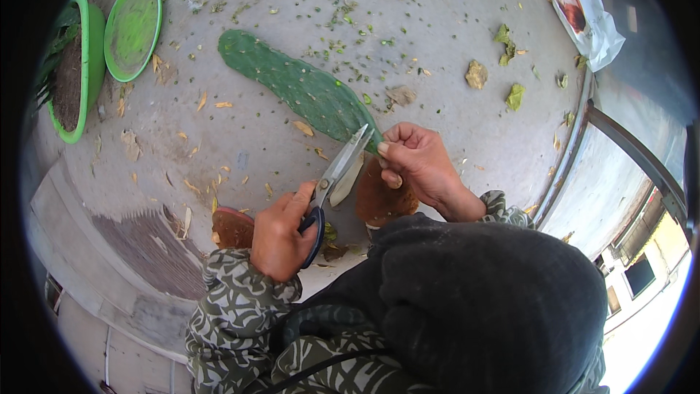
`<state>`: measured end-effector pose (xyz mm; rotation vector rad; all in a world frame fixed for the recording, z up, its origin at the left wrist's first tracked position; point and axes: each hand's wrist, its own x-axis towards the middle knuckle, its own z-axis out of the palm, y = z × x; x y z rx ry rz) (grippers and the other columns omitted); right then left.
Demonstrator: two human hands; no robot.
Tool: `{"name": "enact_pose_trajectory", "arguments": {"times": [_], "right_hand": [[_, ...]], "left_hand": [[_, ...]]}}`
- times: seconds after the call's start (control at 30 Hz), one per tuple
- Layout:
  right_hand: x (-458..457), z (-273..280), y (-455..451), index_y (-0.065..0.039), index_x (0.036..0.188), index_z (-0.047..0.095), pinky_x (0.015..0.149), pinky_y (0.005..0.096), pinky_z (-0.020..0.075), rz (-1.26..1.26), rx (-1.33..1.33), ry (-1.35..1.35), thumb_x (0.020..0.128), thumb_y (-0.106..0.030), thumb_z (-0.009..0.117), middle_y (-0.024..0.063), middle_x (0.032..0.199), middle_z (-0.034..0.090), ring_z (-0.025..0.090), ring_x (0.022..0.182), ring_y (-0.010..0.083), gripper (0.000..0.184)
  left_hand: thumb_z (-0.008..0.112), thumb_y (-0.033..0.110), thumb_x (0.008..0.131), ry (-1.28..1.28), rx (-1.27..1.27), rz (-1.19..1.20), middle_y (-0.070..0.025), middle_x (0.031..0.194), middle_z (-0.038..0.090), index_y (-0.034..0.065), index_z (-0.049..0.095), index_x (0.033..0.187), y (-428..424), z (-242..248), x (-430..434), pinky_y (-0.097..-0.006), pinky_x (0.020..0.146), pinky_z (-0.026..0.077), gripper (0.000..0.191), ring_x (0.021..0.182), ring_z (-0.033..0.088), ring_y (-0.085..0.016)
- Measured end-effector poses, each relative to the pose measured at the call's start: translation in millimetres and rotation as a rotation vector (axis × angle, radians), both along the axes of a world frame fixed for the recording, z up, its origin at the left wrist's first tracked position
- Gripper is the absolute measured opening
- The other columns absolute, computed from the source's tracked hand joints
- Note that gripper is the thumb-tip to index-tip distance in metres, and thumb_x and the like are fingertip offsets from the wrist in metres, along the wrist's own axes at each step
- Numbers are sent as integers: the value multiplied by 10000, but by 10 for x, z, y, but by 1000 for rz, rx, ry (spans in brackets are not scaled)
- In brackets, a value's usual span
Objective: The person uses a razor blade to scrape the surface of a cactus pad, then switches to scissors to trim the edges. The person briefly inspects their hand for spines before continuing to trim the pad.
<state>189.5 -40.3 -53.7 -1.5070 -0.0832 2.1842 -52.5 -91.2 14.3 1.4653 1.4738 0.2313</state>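
My left hand point(281, 232) grips a pair of scissors point(334, 171) by its dark handles. The metal blades point up and to the right, slightly apart at the tips. Those tips lie over the narrow lower end of a long green cactus pad point(298, 87). That end is pinched between the thumb and fingers of my right hand point(418, 161). Small pale spots dot the pad's surface, and it slants up to the left above the ground. Whether the blades touch the pad, I cannot tell.
Many green clippings point(350, 16) and dry leaves point(477, 75) litter the concrete floor point(262, 137). At the left stand a green pot point(94, 60) of soil and a green saucer point(133, 30). A printed plastic bag point(588, 16) lies upper right. Brown shoes point(385, 197) are below my hands.
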Motion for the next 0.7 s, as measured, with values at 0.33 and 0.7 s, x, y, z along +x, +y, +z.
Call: {"name": "enact_pose_trajectory", "arguments": {"times": [0.33, 0.7], "right_hand": [[5, 20, 2, -11, 865, 572, 441, 210, 373, 60, 79, -58, 892, -47, 672, 20, 656, 589, 526, 526, 62, 109], [-3, -12, -39, -25, 856, 558, 426, 199, 354, 163, 189, -171, 881, -78, 704, -16, 666, 566, 485, 542, 20, 157]], "left_hand": [[673, -56, 751, 164, -16, -136, -187, 771, 603, 23, 606, 1230, 100, 163, 72, -417, 575, 480, 491, 673, 629, -374], [706, 9, 746, 2, -146, -115, -241, 795, 612, -29, 577, 1199, 162, 176, 5, -492, 626, 478, 473, 735, 617, -438]]}}
